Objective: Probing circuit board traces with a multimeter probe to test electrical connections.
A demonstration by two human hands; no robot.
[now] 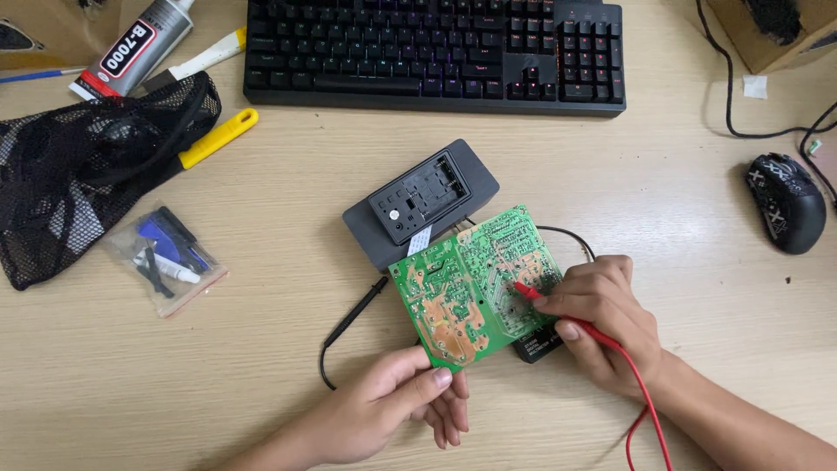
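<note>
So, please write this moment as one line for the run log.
left hand: holds green circuit board by lower edge | right hand: grip on red probe, tip on board | black probe: lying on desk

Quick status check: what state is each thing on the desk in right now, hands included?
Green circuit board: solder side up, tilted, propped at its near corner by the left hand.
Red probe: pinched in the right hand, tip on the board.
Black probe: lying loose on the desk.
Dark grey case: flat, under the board's far edge.
Keyboard: backlit.
Mouse: untouched.
</note>
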